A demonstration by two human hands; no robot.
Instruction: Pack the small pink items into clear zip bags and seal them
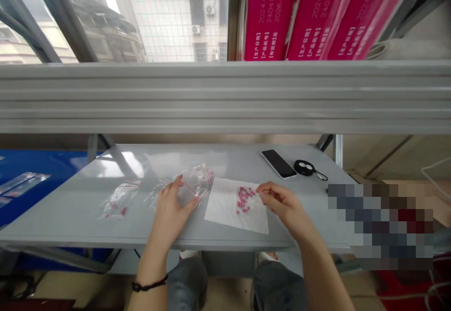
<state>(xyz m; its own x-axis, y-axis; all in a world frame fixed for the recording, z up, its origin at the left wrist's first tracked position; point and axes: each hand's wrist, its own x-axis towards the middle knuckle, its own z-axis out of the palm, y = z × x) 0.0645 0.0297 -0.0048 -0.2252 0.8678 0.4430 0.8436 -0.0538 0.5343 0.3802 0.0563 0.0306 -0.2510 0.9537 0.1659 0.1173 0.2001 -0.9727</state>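
Observation:
My left hand (172, 204) lies over clear zip bags, thumb and index finger spread wide. Its fingertips touch a clear bag with a red zip line (197, 179), and a bit of pink shows by the index finger. On a white sheet (220, 203) to the right, several small pink beads or pellets (243, 200) are scattered. At the sheet's right edge, the thumb and index finger of my right hand (283, 204) are pinched together beside them; what is between the tips is too small to make out. Another zip bag (121, 198) with a few pink pieces lies at the left.
A phone (279, 163) and a round black case with a carabiner (306, 167) lie at the back right of the grey table (70, 217). A grey shelf beam (225, 97) crosses above, carrying pink boxes (271, 15). Flat bags (23, 184) rest on a blue surface at left.

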